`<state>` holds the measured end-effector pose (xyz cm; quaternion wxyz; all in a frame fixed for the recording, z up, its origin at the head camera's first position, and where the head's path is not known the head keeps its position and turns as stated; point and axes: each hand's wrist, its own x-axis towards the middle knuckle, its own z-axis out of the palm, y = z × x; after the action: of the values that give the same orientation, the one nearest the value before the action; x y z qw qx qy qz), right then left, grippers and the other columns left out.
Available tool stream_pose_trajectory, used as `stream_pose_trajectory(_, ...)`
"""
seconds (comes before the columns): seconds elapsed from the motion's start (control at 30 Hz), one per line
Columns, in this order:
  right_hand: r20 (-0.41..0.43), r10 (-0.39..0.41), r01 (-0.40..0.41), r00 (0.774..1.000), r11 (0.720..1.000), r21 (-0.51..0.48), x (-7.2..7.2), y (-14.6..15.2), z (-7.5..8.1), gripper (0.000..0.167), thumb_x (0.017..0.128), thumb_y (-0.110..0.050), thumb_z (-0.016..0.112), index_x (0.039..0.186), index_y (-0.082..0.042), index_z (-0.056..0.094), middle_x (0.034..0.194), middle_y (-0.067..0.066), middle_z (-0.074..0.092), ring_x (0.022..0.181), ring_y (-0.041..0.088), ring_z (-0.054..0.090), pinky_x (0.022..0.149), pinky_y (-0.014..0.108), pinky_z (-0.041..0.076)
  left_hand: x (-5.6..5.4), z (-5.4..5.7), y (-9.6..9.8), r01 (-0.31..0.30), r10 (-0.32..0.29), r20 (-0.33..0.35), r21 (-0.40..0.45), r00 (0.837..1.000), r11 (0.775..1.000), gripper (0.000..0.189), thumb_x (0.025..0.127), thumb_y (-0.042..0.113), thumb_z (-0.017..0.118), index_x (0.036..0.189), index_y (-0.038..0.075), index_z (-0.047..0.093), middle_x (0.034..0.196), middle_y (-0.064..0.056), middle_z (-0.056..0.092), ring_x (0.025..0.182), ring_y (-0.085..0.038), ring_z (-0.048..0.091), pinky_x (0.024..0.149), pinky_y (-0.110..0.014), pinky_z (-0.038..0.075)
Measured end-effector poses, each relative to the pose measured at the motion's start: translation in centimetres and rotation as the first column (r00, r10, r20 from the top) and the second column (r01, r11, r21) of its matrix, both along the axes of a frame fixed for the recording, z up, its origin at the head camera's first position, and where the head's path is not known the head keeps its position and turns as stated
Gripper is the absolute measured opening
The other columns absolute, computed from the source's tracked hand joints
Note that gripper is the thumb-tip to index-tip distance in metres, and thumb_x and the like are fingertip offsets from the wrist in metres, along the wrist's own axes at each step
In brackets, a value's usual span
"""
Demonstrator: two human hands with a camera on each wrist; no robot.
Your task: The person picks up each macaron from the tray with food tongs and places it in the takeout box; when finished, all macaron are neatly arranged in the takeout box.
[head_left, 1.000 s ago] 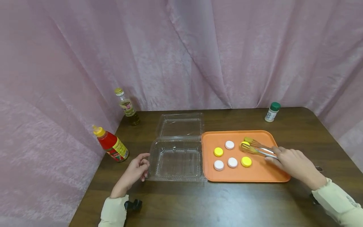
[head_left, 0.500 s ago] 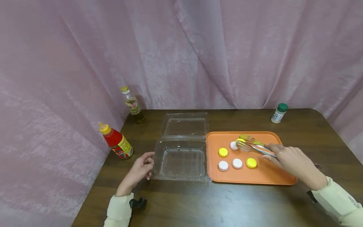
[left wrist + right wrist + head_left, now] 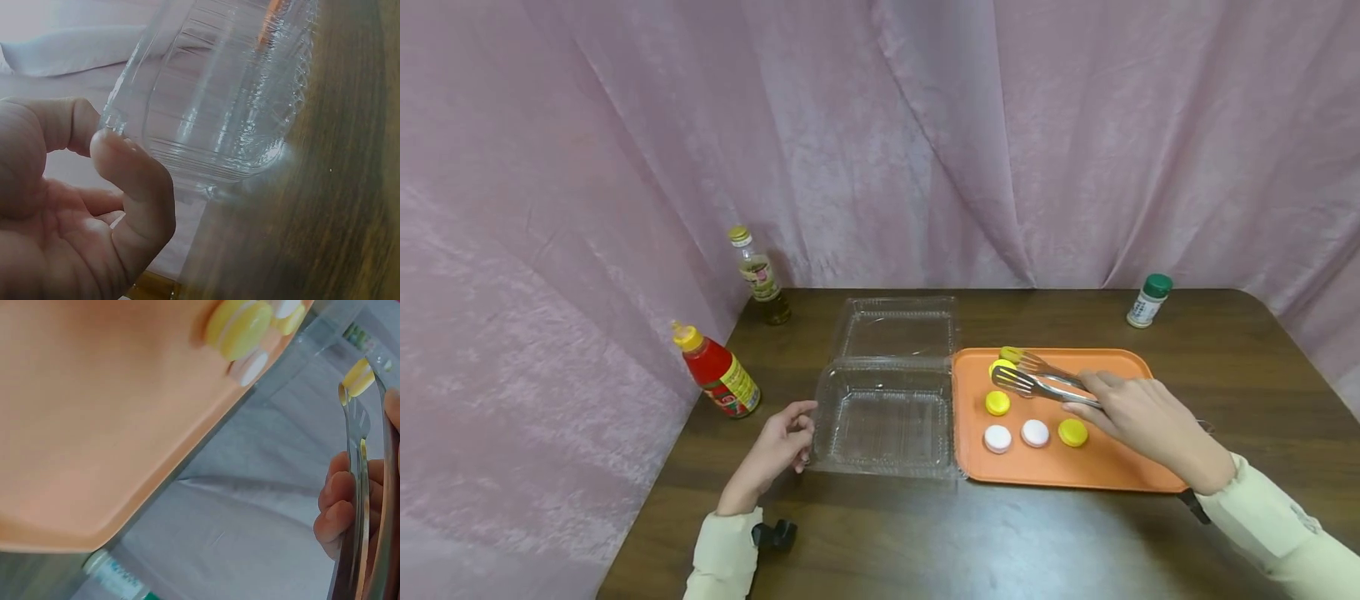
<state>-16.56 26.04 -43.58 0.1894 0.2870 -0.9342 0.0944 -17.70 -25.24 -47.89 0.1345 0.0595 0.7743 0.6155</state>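
My left hand (image 3: 781, 442) is at the left side of an open clear plastic container (image 3: 891, 425). In the left wrist view its thumb and finger pinch the container's rim (image 3: 114, 122). Over the orange tray (image 3: 1120, 458), my right hand (image 3: 1150, 417) grips metal tongs (image 3: 1060, 393). Between the tongs' slotted ends sits a yellow macaron (image 3: 359, 379), raised above the tray. Below on the tray lie a yellow macaron (image 3: 997, 403), another yellow one (image 3: 1073, 432) and two white macarons (image 3: 1035, 432) in front. A further white one is mostly hidden behind the tongs.
The container's hinged lid (image 3: 898, 329) lies back behind it, and its right edge meets the tray. A red sauce bottle (image 3: 718, 375) and an oil bottle (image 3: 763, 283) stand at left. A green-capped shaker (image 3: 1148, 300) stands back right, before a pink curtain (image 3: 925, 142).
The right hand's tongs have closed on the far yellow macaron, lifted it and carried it left across the tray. My left hand stays at the container's rim. The head view has shifted slightly.
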Motion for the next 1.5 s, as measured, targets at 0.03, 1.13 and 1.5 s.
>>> stream_pose_trajectory(0.03, 0.003, 0.004, -0.004, 1.000, 1.000, -0.002, -0.1, -0.3, 0.1, 0.037, 0.090, -0.043, 0.073, 0.101, -0.010, 0.061, 0.070, -0.007, 0.048, 0.048, 0.005, 0.032, 0.041, 0.024, 0.029, 0.0, 0.0, 0.0, -0.004, 0.004, 0.001, 0.001, 1.000, 1.000, 0.053, 0.091, -0.009, 0.046, 0.144, -0.011, 0.040, 0.096, -0.019, 0.050, 0.058, -0.013, 0.048, 0.045, -0.022, 0.046)
stream_pose_trajectory(1.13, -0.056, 0.275, -0.273, 0.960, 0.961, 0.042, -4.0, -11.4, -0.4, 0.041, 0.091, -0.038, 0.073, 0.106, -0.001, 0.065, 0.074, 0.003, 0.058, 0.041, 0.004, 0.030, 0.037, 0.020, 0.027, 0.1, -0.1, 0.1, -0.024, 0.023, 0.006, 0.039, 1.000, 0.999, 0.052, 0.091, -0.008, 0.049, 0.142, -0.014, 0.041, 0.091, -0.012, 0.050, 0.058, -0.012, 0.047, 0.045, -0.021, 0.045)
stream_pose_trajectory(1.5, -0.071, 0.326, -0.318, 0.943, 0.943, 0.098, -5.2, -15.0, -0.8, 0.044, 0.093, -0.044, 0.069, 0.099, -0.001, 0.061, 0.068, 0.001, 0.053, 0.040, 0.005, 0.027, 0.037, 0.019, 0.020, 0.1, 0.2, 0.1, -0.003, 0.003, -0.007, 0.005, 1.000, 1.000, 0.051, 0.092, -0.008, 0.050, 0.142, -0.014, 0.041, 0.088, -0.008, 0.049, 0.058, -0.013, 0.047, 0.046, -0.022, 0.046)
